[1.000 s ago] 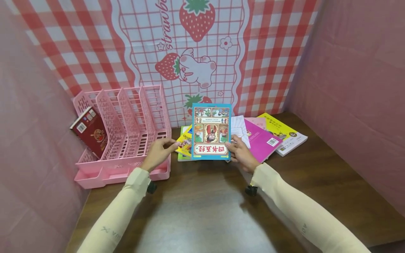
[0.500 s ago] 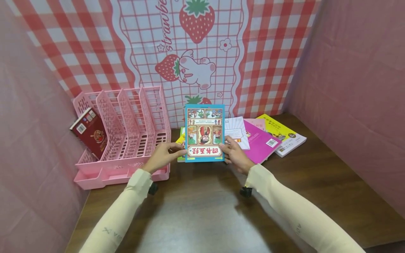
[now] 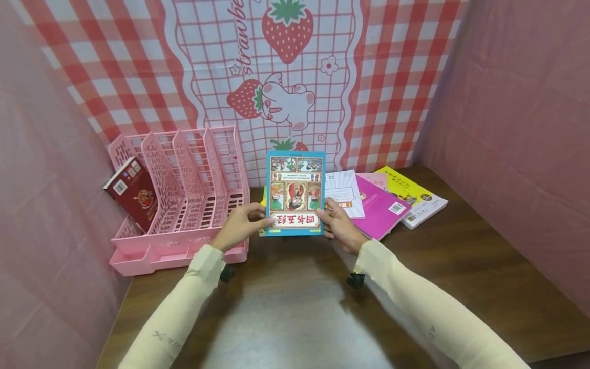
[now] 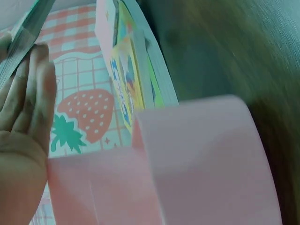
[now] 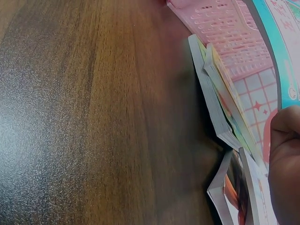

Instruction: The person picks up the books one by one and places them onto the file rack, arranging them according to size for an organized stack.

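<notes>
A blue-bordered book (image 3: 295,192) with cartoon panels is held up between both hands in the head view, its title upside down. My left hand (image 3: 241,224) pinches its lower left edge, thumb on the cover and fingers behind. On the opposite edge my right hand (image 3: 342,225) grips it the same way. In the left wrist view the left hand (image 4: 23,108) has its fingers against the back of the book (image 4: 23,40). The right wrist view shows the right hand (image 5: 286,154) at a corner of the blue book (image 5: 281,61).
To the left stands a pink file rack (image 3: 184,205) with upright dividers, a dark red book (image 3: 135,195) leaning in its leftmost slot. Behind and right of the held book lie a white book (image 3: 343,192), a magenta book (image 3: 380,210) and a yellow book (image 3: 410,192) on the wooden table (image 3: 295,307).
Both hands have shifted the blue book a little to the left, toward the rack. The left hand, beside the book's edge a second ago, now pinches it.
</notes>
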`<state>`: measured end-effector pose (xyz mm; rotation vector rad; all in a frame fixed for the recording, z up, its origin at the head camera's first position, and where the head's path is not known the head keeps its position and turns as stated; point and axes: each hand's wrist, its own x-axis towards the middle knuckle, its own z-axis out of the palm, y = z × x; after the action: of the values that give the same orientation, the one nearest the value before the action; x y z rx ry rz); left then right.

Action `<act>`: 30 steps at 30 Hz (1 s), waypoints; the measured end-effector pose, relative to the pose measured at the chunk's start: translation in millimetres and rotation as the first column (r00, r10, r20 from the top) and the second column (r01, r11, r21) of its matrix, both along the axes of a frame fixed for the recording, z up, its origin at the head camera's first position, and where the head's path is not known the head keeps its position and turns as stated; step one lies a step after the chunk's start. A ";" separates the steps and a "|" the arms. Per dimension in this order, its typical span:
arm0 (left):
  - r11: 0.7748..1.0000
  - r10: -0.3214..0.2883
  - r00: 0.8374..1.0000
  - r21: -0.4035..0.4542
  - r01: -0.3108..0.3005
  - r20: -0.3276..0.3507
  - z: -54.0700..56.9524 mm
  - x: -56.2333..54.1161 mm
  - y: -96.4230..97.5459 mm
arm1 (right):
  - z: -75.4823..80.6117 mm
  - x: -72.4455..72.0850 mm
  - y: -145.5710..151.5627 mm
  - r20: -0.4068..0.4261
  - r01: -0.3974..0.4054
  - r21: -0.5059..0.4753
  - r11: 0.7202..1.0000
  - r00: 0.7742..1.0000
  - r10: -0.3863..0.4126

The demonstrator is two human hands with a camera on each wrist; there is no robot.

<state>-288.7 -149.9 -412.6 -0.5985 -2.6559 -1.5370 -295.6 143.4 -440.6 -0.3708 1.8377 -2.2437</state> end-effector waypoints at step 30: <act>0.970 0.148 0.986 0.207 -0.129 -0.082 -5.3 1.8 -6.0 | -13.1 0.2 -14.8 0.049 -0.068 0.368 0.927 0.997 0.053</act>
<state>-286.9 -155.9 -417.9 -0.4533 -2.3768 -1.6630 -295.4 128.6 -453.6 -0.3067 2.1380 -1.7950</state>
